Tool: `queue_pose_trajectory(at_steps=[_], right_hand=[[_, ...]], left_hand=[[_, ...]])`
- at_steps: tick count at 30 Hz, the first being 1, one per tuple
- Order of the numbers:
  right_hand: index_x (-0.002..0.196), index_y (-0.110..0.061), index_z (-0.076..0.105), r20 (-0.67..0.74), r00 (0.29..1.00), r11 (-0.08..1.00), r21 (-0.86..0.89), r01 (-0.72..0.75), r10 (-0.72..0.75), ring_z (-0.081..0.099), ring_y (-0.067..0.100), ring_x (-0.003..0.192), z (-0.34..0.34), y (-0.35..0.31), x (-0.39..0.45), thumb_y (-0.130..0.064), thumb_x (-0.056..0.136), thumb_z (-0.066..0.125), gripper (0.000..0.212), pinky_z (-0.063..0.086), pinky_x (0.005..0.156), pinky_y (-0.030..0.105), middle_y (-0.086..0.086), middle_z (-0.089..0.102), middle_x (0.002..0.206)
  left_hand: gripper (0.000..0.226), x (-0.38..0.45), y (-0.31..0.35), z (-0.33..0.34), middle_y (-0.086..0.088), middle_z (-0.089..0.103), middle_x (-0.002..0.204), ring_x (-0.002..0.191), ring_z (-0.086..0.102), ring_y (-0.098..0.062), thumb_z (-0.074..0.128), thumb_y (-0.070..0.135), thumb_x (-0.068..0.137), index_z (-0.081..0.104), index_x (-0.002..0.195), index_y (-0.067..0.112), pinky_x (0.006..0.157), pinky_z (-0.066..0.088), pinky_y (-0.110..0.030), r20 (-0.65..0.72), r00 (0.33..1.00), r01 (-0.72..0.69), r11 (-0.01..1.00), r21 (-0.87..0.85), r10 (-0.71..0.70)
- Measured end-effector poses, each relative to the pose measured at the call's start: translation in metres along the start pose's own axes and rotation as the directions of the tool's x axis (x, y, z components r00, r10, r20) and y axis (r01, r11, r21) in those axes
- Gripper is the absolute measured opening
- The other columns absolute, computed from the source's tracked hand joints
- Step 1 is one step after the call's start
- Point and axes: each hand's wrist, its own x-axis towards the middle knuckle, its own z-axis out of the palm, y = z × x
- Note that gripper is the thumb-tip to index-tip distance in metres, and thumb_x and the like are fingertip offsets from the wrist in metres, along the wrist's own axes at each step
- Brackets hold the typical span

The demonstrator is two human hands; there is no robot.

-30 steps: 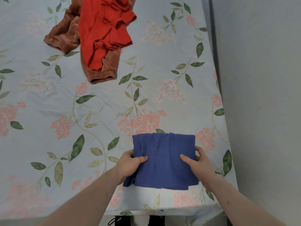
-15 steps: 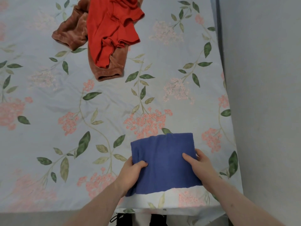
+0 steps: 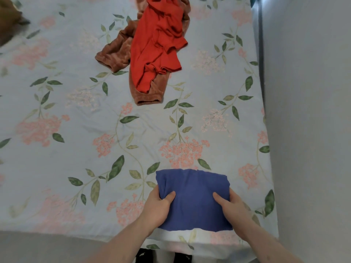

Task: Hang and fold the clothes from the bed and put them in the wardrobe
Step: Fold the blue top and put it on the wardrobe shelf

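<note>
A folded blue garment (image 3: pixel 193 198) lies near the front edge of the bed (image 3: pixel 76 149), which has a pale floral sheet. My left hand (image 3: pixel 157 207) grips its left side, thumb on top and fingers under the cloth. On its right side my right hand (image 3: pixel 231 207) holds it the same way. Farther back, a crumpled red garment (image 3: pixel 157 48) lies on top of a brown velvety garment (image 3: pixel 121 52).
A grey wall (image 3: pixel 311 111) runs along the bed's right side. A dark brown item (image 3: pixel 7 18) shows at the top left corner. Below the bed's front edge I see the floor and two dark shoes (image 3: pixel 163 256).
The view has shifted, so the clothes pile sits lower and more to the right in frame. Both hands stay on the blue garment, whose near edge has come closer to the bed's front edge.
</note>
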Motion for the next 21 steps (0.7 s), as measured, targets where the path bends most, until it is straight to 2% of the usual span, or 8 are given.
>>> queue_pose_trajectory(at_steps=[5, 8, 11, 13, 17, 21], right_hand=[[0.129, -0.034, 0.058, -0.005, 0.998, 0.998, 0.036, 0.060, -0.060, 0.064, 0.010, 0.111, 0.013, -0.031, -0.081, -0.029, 0.098, 0.066, 0.033, 0.052, 0.093, 0.034, -0.012, 0.067, 0.126], [0.131, -0.028, 0.060, -0.017, 0.993, 0.991, 0.070, 0.117, -0.116, 0.067, 0.010, 0.108, 0.012, -0.061, -0.140, -0.024, 0.099, 0.065, 0.033, 0.054, 0.085, 0.029, -0.010, 0.069, 0.123], [0.129, -0.031, 0.062, -0.018, 0.986, 0.980, 0.102, 0.169, -0.168, 0.070, 0.013, 0.109, 0.008, -0.091, -0.198, -0.024, 0.097, 0.067, 0.032, 0.055, 0.098, 0.042, -0.008, 0.072, 0.123], [0.123, -0.035, 0.064, -0.021, 0.980, 0.972, 0.124, 0.200, -0.199, 0.072, 0.014, 0.108, 0.006, -0.109, -0.234, -0.025, 0.096, 0.068, 0.028, 0.055, 0.100, 0.047, -0.009, 0.074, 0.119], [0.119, -0.033, 0.065, 0.016, 0.961, 0.945, 0.186, 0.270, -0.277, 0.073, 0.013, 0.104, 0.005, -0.147, -0.294, -0.024, 0.096, 0.067, 0.025, 0.056, 0.097, 0.044, -0.012, 0.076, 0.112], [0.125, -0.034, 0.063, 0.090, 0.927, 0.922, 0.172, 0.345, -0.364, 0.073, 0.012, 0.104, 0.003, -0.174, -0.336, -0.028, 0.096, 0.068, 0.030, 0.058, 0.092, 0.043, -0.013, 0.075, 0.117]], left_hand=[[0.036, -0.076, 0.031, -0.042, 0.018, 0.063, 0.123, 0.115, 0.061, -0.008, 0.064, 0.026, 0.098, 0.053, 0.131, 0.034, 0.100, 0.047, -0.031, -0.028, 0.998, -0.060, 0.998, -0.030, 0.060], [0.029, -0.131, 0.056, -0.065, 0.018, 0.067, 0.120, 0.112, 0.064, -0.005, 0.066, 0.023, 0.097, 0.058, 0.122, 0.037, 0.094, 0.050, -0.026, -0.012, 0.997, -0.074, 0.993, -0.090, 0.074], [0.027, -0.186, 0.083, -0.086, 0.017, 0.070, 0.118, 0.106, 0.067, -0.001, 0.067, 0.022, 0.097, 0.060, 0.117, 0.039, 0.086, 0.052, -0.022, 0.001, 0.995, -0.099, 0.986, -0.137, 0.100], [0.027, -0.221, 0.101, -0.098, 0.017, 0.071, 0.118, 0.104, 0.068, 0.000, 0.067, 0.023, 0.096, 0.061, 0.117, 0.039, 0.088, 0.053, -0.023, 0.005, 0.992, -0.124, 0.982, -0.146, 0.126], [0.029, -0.279, 0.133, -0.115, 0.014, 0.070, 0.121, 0.110, 0.067, -0.004, 0.069, 0.024, 0.095, 0.060, 0.121, 0.035, 0.098, 0.053, -0.031, -0.040, 0.980, -0.199, 0.966, -0.165, 0.195], [0.037, -0.328, 0.155, -0.125, 0.016, 0.066, 0.123, 0.112, 0.064, -0.008, 0.069, 0.028, 0.095, 0.057, 0.129, 0.032, 0.101, 0.051, -0.035, -0.109, 0.963, -0.264, 0.950, -0.168, 0.248]])
